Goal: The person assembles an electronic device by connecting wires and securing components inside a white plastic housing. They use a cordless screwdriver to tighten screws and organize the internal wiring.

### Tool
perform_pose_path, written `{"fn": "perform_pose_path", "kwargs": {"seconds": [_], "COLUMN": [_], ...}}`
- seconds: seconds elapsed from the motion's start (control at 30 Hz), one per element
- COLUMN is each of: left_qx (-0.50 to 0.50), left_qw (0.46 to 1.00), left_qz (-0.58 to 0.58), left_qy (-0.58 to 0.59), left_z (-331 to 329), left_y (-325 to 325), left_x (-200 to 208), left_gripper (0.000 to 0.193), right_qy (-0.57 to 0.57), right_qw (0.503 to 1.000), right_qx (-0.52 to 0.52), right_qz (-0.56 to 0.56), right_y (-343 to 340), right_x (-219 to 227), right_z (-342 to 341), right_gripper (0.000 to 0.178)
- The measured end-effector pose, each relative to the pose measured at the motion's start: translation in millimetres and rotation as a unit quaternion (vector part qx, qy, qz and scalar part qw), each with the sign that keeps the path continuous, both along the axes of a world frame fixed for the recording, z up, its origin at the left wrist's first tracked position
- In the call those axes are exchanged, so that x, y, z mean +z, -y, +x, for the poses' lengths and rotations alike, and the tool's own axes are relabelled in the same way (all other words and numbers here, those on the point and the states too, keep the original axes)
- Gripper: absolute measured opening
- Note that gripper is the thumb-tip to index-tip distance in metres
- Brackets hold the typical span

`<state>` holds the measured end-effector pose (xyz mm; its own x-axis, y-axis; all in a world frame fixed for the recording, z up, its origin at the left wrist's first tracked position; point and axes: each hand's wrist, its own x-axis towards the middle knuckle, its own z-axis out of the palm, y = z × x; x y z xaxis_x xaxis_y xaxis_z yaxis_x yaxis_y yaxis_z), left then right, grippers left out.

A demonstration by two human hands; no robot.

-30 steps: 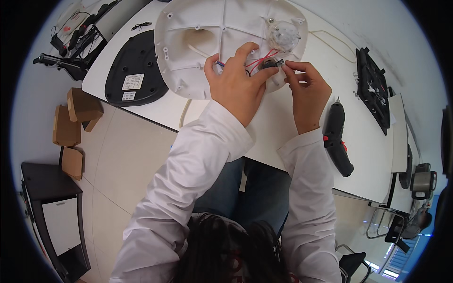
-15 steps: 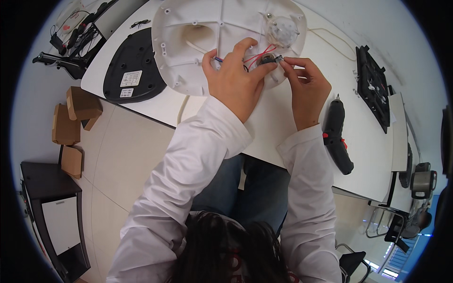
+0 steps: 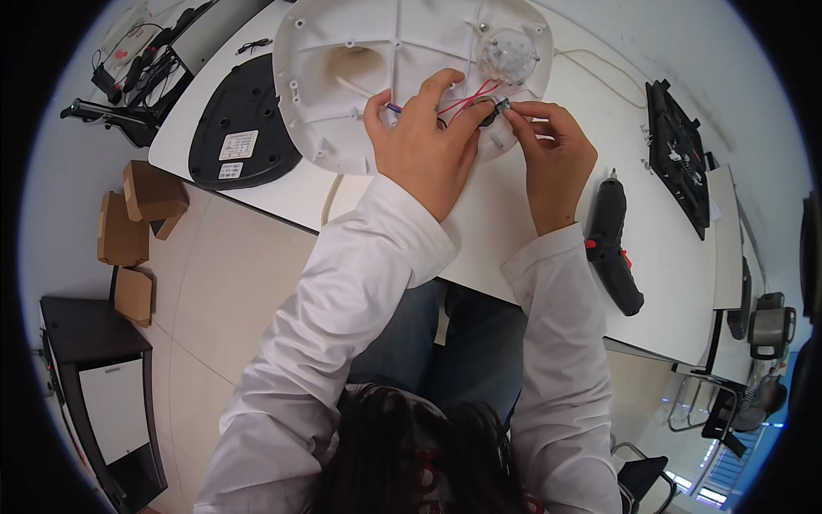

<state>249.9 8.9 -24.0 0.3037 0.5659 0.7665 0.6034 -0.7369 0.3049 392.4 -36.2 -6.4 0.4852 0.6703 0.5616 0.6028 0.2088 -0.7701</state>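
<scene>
A white plastic housing (image 3: 338, 141) lies with its ribbed inside facing up on the table before me. My left hand (image 3: 424, 146) rests across it with spread fingers, its thumb stretched to a small dark round part (image 3: 490, 118) near the housing's lower right edge. My right hand (image 3: 556, 154) pinches a small silvery component (image 3: 503, 104) between thumb and index finger, right beside the left thumb. Red wires (image 3: 467, 101) run past my left hand to this spot. A clear round plastic cover (image 3: 509, 56) sits on the housing above. The left palm hides part of the wiring.
A black base plate (image 3: 244, 124) with labels lies left of the housing. On the right are a black cordless screwdriver (image 3: 610, 240) and an open tool case (image 3: 681, 158) with loose screws beside it. A white cable (image 3: 604, 64) curves behind. Cardboard boxes (image 3: 124, 227) stand on the floor at left.
The small component and the fingertips at it have shifted slightly left, and more of the dark round part is tilted into view. The housing appears slightly shifted left and upward.
</scene>
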Motion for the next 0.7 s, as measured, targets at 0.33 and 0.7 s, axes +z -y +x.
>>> {"fn": "perform_pose_path", "kwargs": {"seconds": [0.33, 0.7], "left_qx": [-0.010, -0.011], "left_qw": [1.000, 1.000], "left_qz": [0.005, -0.003], "left_qy": [0.012, 0.015], "left_z": [1.5, 1.2], "left_y": [0.3, 0.9], "left_x": [1.7, 2.3], "left_gripper": [0.035, 0.034], "right_qy": [0.066, 0.179], "right_qw": [0.998, 0.982], "right_qx": [-0.024, -0.051], "right_qz": [0.002, 0.030], "right_y": [-2.6, -2.3], "right_x": [0.4, -5.0], "right_z": [0.0, 4.2], "right_gripper": [0.009, 0.009]}}
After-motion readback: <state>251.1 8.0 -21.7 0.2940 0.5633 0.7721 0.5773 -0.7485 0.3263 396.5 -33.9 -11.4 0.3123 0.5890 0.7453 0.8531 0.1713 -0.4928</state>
